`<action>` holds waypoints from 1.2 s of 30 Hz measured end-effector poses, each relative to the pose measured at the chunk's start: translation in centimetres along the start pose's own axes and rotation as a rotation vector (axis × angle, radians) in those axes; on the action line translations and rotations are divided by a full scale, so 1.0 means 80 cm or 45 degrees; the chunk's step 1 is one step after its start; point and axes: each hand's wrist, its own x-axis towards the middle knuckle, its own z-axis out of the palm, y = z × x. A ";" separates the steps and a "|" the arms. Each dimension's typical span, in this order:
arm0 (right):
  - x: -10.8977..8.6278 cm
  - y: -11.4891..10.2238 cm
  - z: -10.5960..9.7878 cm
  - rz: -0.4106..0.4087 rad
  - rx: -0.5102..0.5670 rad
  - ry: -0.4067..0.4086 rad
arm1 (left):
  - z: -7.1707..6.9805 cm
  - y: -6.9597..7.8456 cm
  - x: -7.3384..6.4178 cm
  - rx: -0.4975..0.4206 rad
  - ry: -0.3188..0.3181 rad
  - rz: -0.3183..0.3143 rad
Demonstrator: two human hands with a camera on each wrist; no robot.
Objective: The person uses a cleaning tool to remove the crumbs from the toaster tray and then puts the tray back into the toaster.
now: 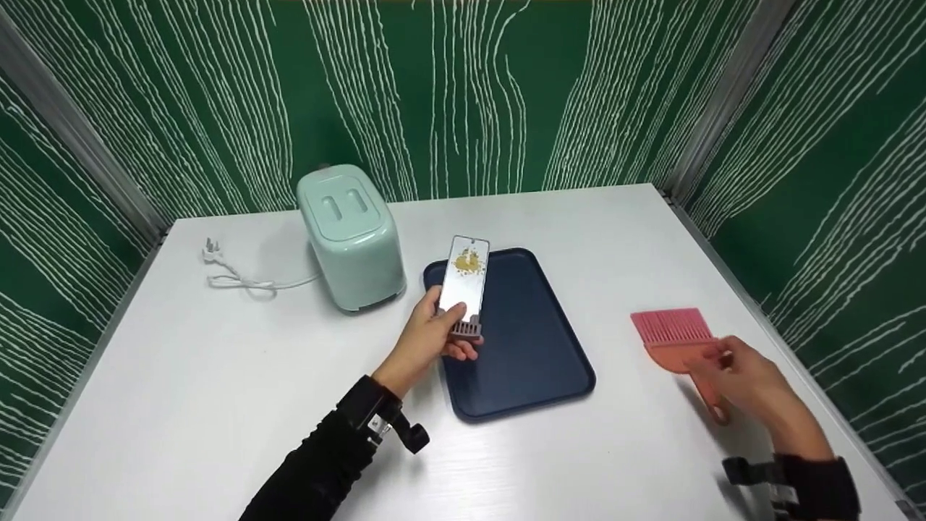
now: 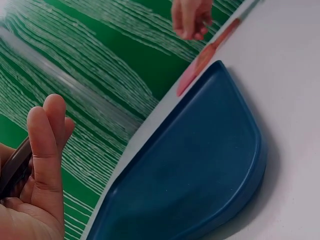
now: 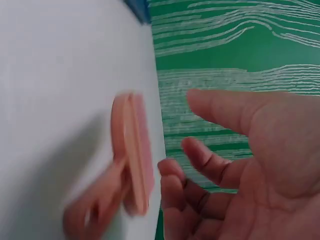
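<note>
My left hand (image 1: 432,327) grips a slim phone-like slab (image 1: 463,278) by its lower end, thumb across the front. Its face is white with a gold speckled patch, and a grey slotted piece sits at the bottom. In the left wrist view only the slab's dark edge (image 2: 14,167) shows beside the fingers. The slab overlaps a dark blue tray (image 1: 524,376) in the head view. At the right, my right hand (image 1: 759,383) hovers by a small hand brush (image 1: 676,354) with pink bristles and an orange handle. The right wrist view shows a gap between its loosely bent fingers and the brush.
A mint-green toaster (image 1: 354,239) with a closed lid stands behind and left of the tray. Its white cord and plug (image 1: 246,278) lie on the white table (image 1: 217,405). Green walls (image 1: 485,94) with white lines enclose the back and sides.
</note>
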 end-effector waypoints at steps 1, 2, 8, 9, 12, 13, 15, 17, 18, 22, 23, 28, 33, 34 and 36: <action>-0.002 0.007 -0.002 0.047 -0.013 -0.017 | 0.000 0.000 0.000 0.000 0.002 -0.002; -0.003 0.013 -0.004 0.090 -0.022 -0.036 | 0.000 -0.001 0.000 0.004 0.001 -0.002; -0.004 0.040 0.000 0.203 -0.094 -0.115 | 0.000 0.000 0.000 0.021 -0.002 -0.001; -0.003 0.043 0.001 0.207 -0.102 -0.111 | -0.001 0.000 0.000 0.020 -0.002 -0.003; -0.001 0.047 0.005 0.211 -0.117 -0.082 | -0.001 0.001 0.000 0.022 -0.001 -0.010; 0.001 0.048 0.007 0.208 -0.117 -0.067 | -0.002 0.000 0.001 0.024 0.000 -0.011; 0.003 0.047 0.008 0.204 -0.119 -0.048 | -0.003 0.000 0.000 0.020 0.001 -0.017; 0.004 0.044 0.009 0.199 -0.120 -0.040 | -0.004 -0.002 0.001 0.015 0.001 -0.018; 0.004 0.043 0.009 0.194 -0.118 -0.039 | -0.005 -0.002 0.001 0.014 0.001 -0.018; 0.005 0.039 0.011 0.160 -0.098 -0.032 | -0.006 -0.004 -0.001 0.009 0.010 -0.020; 0.005 0.038 0.011 0.155 -0.093 -0.026 | -0.006 -0.004 0.000 0.010 0.012 -0.021; 0.005 0.036 0.010 0.199 -0.055 0.009 | -0.004 -0.006 0.000 0.010 0.014 -0.033; 0.010 0.042 0.004 0.252 0.055 -0.043 | -0.003 -0.006 0.000 0.004 0.008 -0.037; 0.012 0.045 0.002 0.257 0.088 -0.071 | -0.003 -0.007 0.001 0.004 0.007 -0.038; 0.015 0.050 0.001 0.260 0.198 -0.137 | -0.004 -0.007 0.001 0.005 0.003 -0.038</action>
